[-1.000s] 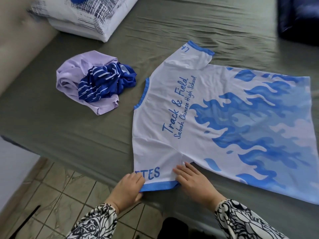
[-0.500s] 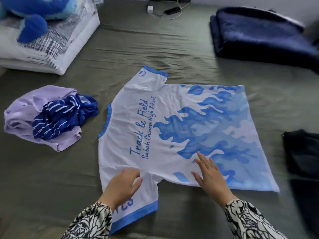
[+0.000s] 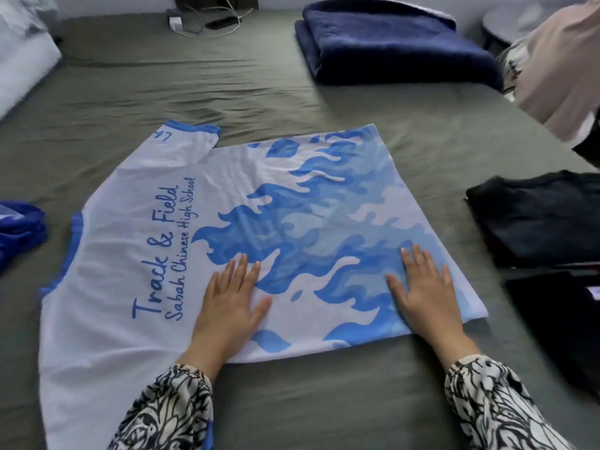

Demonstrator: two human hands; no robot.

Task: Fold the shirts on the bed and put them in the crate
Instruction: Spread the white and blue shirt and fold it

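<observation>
A white shirt (image 3: 227,196) with blue flames and "Track & Field" lettering lies spread flat, back side up, on the grey-green bed (image 3: 227,79). Its collar points left and its hem right. My left hand (image 3: 230,297) presses flat on the shirt's middle near the lettering, fingers straight. My right hand (image 3: 422,290) presses flat on the flame print near the hem. Neither hand holds anything. A blue striped shirt (image 3: 19,228) shows at the left edge. No crate is in view.
A folded navy blanket (image 3: 396,43) lies at the back right. Dark folded clothes (image 3: 539,219) and a black item (image 3: 558,323) sit at the right. A white pillow (image 3: 22,60) is back left; a charger and cables (image 3: 207,22) lie at the far edge. Pale fabric (image 3: 558,69) hangs top right.
Both hands left the near sleeve and slid onto the shirt's body, my right hand going farther toward the hem. The camera turned right, and the crumpled clothes pile slid to the left edge.
</observation>
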